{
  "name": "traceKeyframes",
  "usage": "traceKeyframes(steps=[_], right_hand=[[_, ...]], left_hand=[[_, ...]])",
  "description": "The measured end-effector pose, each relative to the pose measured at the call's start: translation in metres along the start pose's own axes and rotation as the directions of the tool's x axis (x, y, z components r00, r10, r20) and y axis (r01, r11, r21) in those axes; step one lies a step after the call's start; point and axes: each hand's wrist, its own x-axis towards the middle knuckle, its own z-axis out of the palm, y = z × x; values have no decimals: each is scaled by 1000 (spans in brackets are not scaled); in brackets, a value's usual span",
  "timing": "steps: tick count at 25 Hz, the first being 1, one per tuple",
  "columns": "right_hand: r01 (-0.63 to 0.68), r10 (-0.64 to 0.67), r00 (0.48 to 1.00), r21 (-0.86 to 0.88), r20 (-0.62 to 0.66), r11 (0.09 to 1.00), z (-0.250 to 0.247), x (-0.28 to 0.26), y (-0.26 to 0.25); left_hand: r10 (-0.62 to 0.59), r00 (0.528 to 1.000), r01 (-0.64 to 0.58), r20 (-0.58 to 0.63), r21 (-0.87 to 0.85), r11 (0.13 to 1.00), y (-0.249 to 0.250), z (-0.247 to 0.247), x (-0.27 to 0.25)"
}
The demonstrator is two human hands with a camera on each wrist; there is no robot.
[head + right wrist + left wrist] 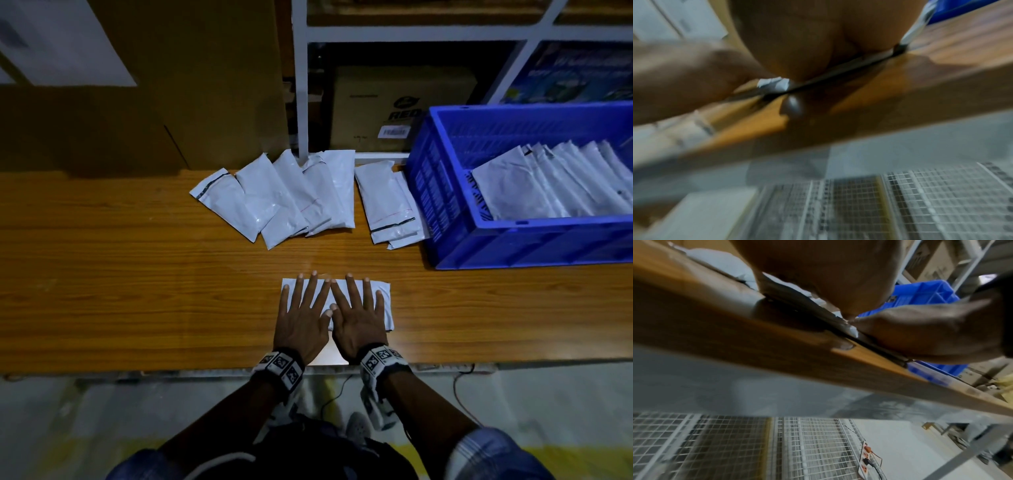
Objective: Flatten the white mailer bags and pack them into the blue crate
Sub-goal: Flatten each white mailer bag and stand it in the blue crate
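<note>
A white mailer bag [386,301] lies flat on the wooden table [137,291] near its front edge. My left hand [303,308] and right hand [358,308] press on it side by side, palms down and fingers spread straight. Several more white mailer bags [284,198] lie fanned out at the back of the table. The blue crate [445,192] stands at the right with several bags [548,185] leaning inside. The left wrist view shows my left palm [828,272] on the bag's edge [853,331]. Blurred, the right wrist view shows my right palm [818,40] on the bag [772,84].
A large cardboard box [144,85] stands at the back left. A white shelf frame [301,85] with a carton [394,106] rises behind the bags. Under the table are a wire mesh rack [735,447] and a power strip [865,457].
</note>
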Motion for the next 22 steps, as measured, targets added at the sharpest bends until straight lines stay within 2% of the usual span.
traceKeyframes(steps=[5, 8, 10, 15, 22], right_hand=[[51, -60, 996, 124, 69, 991, -10, 0, 8], [52, -46, 998, 202, -36, 978, -18, -5, 15], [12, 3, 996, 170, -89, 985, -15, -9, 16], [25, -23, 995, 17, -93, 1000, 10, -21, 11], [3, -2, 1000, 38, -18, 999, 5, -13, 13]], left_hand=[[-21, 999, 21, 45, -16, 1000, -5, 6, 0], [-28, 998, 30, 53, -37, 999, -6, 7, 2], [-29, 999, 31, 31, -49, 998, -7, 8, 1], [-23, 1000, 23, 18, -27, 999, -5, 10, -5], [-6, 1000, 5, 16, 28, 1000, -2, 5, -4]])
